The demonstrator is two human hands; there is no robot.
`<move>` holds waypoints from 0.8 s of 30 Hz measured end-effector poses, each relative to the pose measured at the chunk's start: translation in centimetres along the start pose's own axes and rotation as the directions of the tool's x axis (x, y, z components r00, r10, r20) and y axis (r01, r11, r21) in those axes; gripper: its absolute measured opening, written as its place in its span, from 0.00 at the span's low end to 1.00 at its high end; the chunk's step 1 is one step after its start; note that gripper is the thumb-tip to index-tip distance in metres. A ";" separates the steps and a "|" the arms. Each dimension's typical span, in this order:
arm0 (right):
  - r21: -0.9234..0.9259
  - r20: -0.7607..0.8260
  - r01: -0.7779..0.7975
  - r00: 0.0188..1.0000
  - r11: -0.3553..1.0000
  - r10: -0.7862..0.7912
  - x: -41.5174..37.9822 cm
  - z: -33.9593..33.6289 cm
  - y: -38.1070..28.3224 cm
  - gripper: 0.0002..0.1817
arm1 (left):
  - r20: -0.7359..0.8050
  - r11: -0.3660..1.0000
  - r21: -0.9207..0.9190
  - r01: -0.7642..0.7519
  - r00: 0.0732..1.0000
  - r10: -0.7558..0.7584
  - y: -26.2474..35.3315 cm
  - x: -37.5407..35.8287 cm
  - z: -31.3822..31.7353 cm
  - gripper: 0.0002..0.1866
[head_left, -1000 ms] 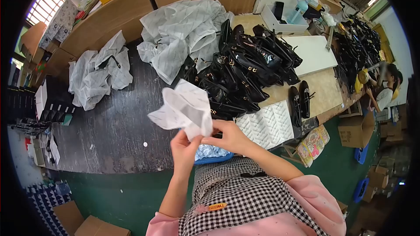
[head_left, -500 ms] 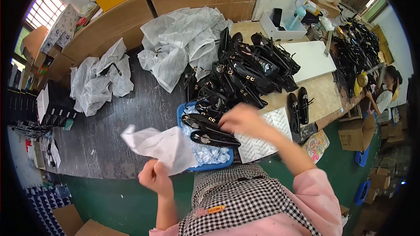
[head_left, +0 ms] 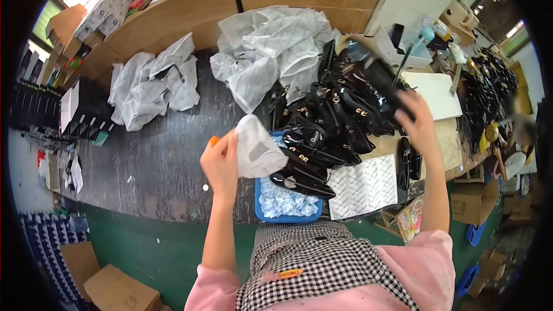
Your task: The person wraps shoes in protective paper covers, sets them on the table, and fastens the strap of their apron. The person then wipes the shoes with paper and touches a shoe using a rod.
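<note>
Dark-topped workbench (head_left: 161, 167), backed by cardboard panels (head_left: 184, 17); scuffed surface ran from the left-hand tissue heap (head_left: 152, 95) to the near edge, giving room to move. At that edge: one blue basket (head_left: 288, 220) of clear wrapped packets (head_left: 285, 198), black patent shoes (head_left: 302, 187) lying across it; white herringbone sheet (head_left: 363, 190) just beside.

Left hand (head_left: 222, 161): raised above the bench, fingertips pinched together on one white tissue sheet (head_left: 256, 147), which hung over the basket's left side. Right hand (head_left: 416, 122): forearm outstretched, blurred, fingers curled about the near end of a tilted black shoe (head_left: 377, 78) above the shoe heap (head_left: 351, 112).

Changes, against half a second earlier: right hand shifted from the basket's shoes to the heap's far right; tissue sheet raised from the near edge.
</note>
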State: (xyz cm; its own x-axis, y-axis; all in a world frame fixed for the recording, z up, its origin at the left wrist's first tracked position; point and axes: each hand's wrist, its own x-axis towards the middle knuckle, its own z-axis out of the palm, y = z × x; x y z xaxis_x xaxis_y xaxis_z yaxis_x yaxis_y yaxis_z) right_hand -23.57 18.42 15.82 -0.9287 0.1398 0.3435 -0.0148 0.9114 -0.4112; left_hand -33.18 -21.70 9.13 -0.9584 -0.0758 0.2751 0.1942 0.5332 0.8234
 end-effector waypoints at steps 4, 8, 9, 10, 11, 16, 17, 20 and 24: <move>-0.100 0.349 0.361 0.885 0.927 -0.307 -4.7 3.8 -11.5 0.24 | 0.015 0.997 -0.069 -0.033 0.999 0.034 -1.6 0.6 2.8 0.08; 0.432 0.721 -0.405 0.692 0.806 -0.039 -4.5 11.3 -13.1 0.23 | 0.246 0.752 0.211 -0.625 0.778 0.578 1.3 -6.9 4.6 0.04; 0.374 0.924 -0.868 0.380 0.327 -0.049 -3.5 14.0 -11.9 0.23 | 0.266 0.782 0.147 -0.606 0.785 0.559 2.1 -8.9 4.3 0.11; 0.493 0.839 -0.850 0.521 -0.185 -0.159 -5.0 18.7 -11.5 0.24 | 0.284 0.846 0.036 -0.532 0.817 0.501 2.6 -9.1 3.4 0.16; 0.524 0.819 -0.800 0.568 -0.292 -0.088 -3.9 20.0 -13.6 0.27 | 0.277 0.844 0.035 -0.535 0.817 0.506 1.9 -8.0 3.4 0.16; 0.829 0.558 -0.538 0.813 -0.151 0.166 7.1 29.0 -18.8 0.28 | 0.268 0.994 -0.086 -0.073 0.959 0.094 -0.9 -2.0 1.4 0.22; 0.800 0.600 -0.596 0.789 -0.067 0.131 8.9 30.6 -18.6 0.31 | 0.275 0.990 -0.105 -0.090 0.954 0.116 -1.4 -1.5 1.2 0.22; 0.627 0.250 -0.085 0.963 0.774 -0.097 11.4 32.4 -13.8 0.32 | 0.397 0.990 0.059 0.130 0.907 -0.143 -5.7 -2.1 -0.4 0.23; 0.125 -0.058 0.052 0.997 0.991 -0.045 21.2 35.5 2.4 0.22 | 0.378 0.960 0.205 0.193 0.889 -0.260 -12.9 -5.6 -2.5 0.18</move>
State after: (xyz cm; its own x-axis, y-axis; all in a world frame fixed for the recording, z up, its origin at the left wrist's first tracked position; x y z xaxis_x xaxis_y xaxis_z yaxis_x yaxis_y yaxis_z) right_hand -56.45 9.81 -7.79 -0.9038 0.1215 0.4103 -0.1090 0.8618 -0.4954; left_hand -29.83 -30.26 -1.75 -0.9812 0.1127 -0.1570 -0.0417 0.6696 0.7415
